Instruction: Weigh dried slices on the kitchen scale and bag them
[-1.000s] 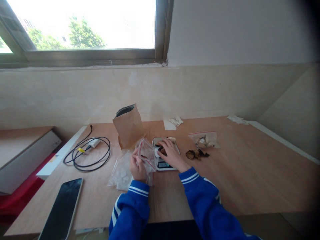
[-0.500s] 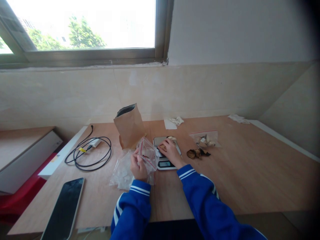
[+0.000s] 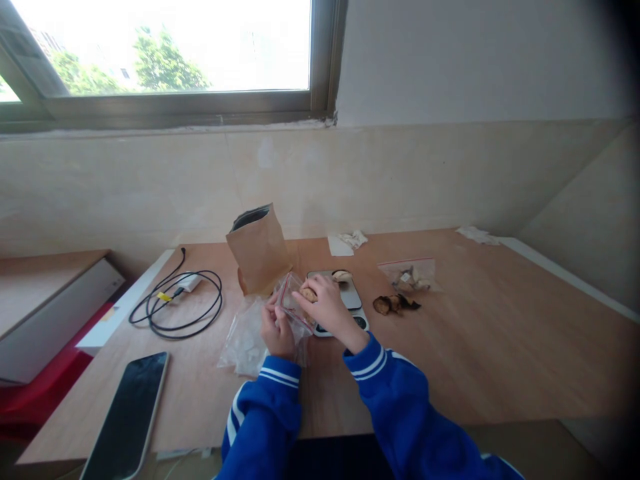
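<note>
My left hand pinches the edge of a clear zip bag with red lines along its mouth. At that mouth is my right hand, its fingers closed on a brown dried slice whose exact kind I cannot make out. Partly hidden under my right hand is a digital kitchen scale, with a pale dried slice on its plate. Beneath my left hand lies a pile of clear plastic bags.
A brown paper pouch stands open behind the bags. Dark dried pieces and a filled zip bag lie right of the scale. A coiled black cable and a phone are on the left.
My right hand has lifted from the scale plate and moved left to the zip bag's mouth, carrying the brown slice. My left hand stays on the bag.
</note>
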The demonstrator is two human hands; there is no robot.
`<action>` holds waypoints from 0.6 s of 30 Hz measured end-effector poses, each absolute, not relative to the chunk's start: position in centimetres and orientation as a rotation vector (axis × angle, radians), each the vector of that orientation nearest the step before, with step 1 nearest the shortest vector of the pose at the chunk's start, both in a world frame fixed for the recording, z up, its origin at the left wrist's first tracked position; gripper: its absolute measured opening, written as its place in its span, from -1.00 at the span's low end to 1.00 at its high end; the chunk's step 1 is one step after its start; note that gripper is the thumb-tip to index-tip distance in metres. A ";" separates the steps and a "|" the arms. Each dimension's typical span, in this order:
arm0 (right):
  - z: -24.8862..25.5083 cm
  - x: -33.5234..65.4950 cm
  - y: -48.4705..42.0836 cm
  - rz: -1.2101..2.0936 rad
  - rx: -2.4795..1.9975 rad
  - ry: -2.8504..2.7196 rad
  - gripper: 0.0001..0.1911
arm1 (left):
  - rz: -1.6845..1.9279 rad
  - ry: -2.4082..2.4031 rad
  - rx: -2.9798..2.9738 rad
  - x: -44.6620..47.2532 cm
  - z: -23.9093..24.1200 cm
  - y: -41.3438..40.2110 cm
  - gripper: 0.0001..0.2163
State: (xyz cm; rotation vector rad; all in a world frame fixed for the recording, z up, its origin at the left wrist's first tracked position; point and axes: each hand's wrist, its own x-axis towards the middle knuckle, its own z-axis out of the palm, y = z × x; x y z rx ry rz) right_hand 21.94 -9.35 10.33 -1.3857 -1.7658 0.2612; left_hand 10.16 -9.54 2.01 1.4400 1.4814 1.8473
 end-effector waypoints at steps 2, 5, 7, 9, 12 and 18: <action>9.8 21.3 -9.4 0.178 -1.447 -1.765 -0.80 | 1.856 1.461 1.441 10.2 2.2 -9.6 -0.79; 9.7 21.1 -9.4 0.235 -1.396 -1.782 -0.75 | 1.871 1.437 1.438 10.3 2.3 -9.5 -0.79; 9.6 22.0 -9.0 0.250 -1.335 -1.759 -0.71 | 1.880 1.430 1.417 10.3 2.2 -9.5 -0.79; 8.9 23.9 -8.2 0.149 -1.367 -1.684 -0.69 | 1.885 1.436 1.373 10.3 2.1 -9.4 -0.78; 6.5 27.8 -6.8 -0.078 -1.567 -1.620 -0.69 | 1.875 1.451 1.314 10.3 2.0 -9.4 -0.77; 3.1 31.8 -6.2 -0.070 -1.703 -1.779 -0.67 | 1.866 1.427 1.276 10.4 2.0 -9.3 -0.78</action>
